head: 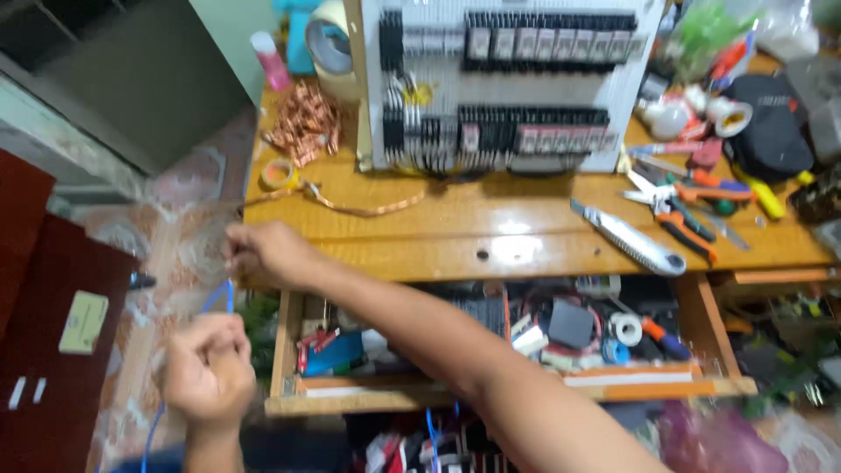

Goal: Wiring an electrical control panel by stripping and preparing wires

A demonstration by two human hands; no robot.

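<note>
A thin blue wire [229,296] runs between my two hands, left of the wooden workbench [455,236]. My right hand [267,252] reaches across from the lower right and pinches the wire's upper end near the bench's left corner. Below it, my left hand [208,372] is closed around the same wire, which trails on down toward the floor. Both hands are blurred.
A white panel [504,83] with rows of black electrical modules stands at the back of the bench. Copper wire coils [305,123], tape rolls [279,173], a utility knife [626,238] and pliers [688,219] lie on top. An open drawer [499,385] holds cluttered parts.
</note>
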